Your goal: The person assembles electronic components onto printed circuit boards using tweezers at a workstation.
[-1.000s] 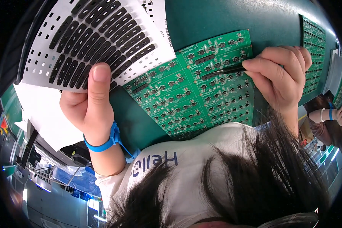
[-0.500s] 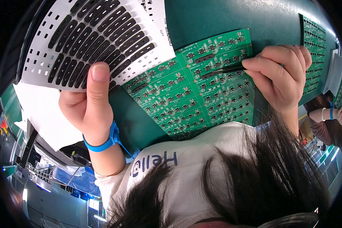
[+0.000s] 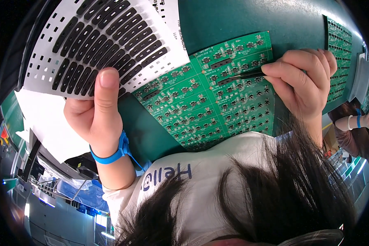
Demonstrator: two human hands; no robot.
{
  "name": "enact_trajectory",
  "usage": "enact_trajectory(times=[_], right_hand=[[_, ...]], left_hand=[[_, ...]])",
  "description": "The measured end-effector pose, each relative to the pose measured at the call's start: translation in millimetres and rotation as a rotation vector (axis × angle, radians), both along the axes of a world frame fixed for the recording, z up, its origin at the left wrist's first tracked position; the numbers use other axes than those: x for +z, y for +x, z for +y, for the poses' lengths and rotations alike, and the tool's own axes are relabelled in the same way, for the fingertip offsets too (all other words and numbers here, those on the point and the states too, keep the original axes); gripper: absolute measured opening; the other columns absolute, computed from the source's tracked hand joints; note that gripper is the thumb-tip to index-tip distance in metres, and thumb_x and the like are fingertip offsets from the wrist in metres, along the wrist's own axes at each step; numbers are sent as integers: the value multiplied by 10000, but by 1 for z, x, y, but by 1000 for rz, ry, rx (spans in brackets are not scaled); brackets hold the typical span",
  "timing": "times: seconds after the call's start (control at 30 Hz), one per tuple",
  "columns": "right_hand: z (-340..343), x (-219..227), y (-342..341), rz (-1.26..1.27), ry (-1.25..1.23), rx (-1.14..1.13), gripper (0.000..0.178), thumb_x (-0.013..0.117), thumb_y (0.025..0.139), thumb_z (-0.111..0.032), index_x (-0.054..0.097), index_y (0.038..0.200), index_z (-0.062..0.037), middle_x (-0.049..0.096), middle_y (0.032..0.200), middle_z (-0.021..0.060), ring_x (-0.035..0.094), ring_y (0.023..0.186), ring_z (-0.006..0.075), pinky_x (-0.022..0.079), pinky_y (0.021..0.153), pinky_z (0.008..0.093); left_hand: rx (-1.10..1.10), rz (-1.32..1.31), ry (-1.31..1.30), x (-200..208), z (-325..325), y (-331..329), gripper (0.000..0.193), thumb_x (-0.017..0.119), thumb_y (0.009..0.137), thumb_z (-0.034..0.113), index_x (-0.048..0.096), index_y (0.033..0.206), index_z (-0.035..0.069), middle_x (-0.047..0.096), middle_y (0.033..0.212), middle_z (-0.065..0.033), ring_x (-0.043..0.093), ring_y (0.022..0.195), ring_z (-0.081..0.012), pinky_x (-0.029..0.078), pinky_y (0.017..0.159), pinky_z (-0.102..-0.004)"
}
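Note:
My left hand (image 3: 98, 112) grips a white backing sheet (image 3: 40, 76) by its lower edge, thumb on top. Rows of black slotted adhesive strips (image 3: 83, 40) cover the sheet, which overlaps the board's upper left corner. Closed in a pinch, my right hand (image 3: 303, 80) holds dark tweezers (image 3: 252, 75) over the right half of a green circuit board panel (image 3: 207, 107). The tweezer tips meet one end of a black strip (image 3: 225, 81) lying on the panel. Two similar strips sit on the board, one just above (image 3: 220, 63) and one at the left (image 3: 151, 95).
The panel lies on a dark green mat (image 3: 229, 18). Another green circuit board panel (image 3: 338, 61) is at the far right, beyond my right hand. White paper (image 3: 49, 127) lies under the sheet at the left. Another person's hand (image 3: 365, 121) shows at the right edge.

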State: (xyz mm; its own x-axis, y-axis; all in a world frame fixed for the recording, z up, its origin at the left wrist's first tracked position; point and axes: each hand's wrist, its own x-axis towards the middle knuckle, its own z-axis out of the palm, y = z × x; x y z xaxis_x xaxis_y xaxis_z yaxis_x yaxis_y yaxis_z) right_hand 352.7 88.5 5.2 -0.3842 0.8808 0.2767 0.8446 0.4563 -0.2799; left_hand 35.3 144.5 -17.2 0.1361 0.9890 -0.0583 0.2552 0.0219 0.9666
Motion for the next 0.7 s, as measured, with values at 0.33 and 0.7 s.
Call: enact_trajectory(times=[0.33, 0.7], right_hand=[[-1, 0, 0, -16, 22, -1, 216, 771, 621, -219, 711, 823, -173, 596, 827, -28, 572, 762, 160, 357, 742, 308], [-1, 12, 10, 72, 115, -11, 207, 772, 656, -229, 703, 840, -167, 604, 828, -17, 566, 727, 163, 364, 711, 300]], left_hand=[[-6, -13, -18, 0, 0, -3, 281, 640, 892, 94, 615, 1108, -84, 641, 1126, -179, 642, 987, -228, 512, 922, -357], [-32, -9, 23, -1, 7, 8, 294, 619, 902, 84, 596, 1150, -72, 634, 1137, -182, 635, 1012, -247, 512, 936, -390]])
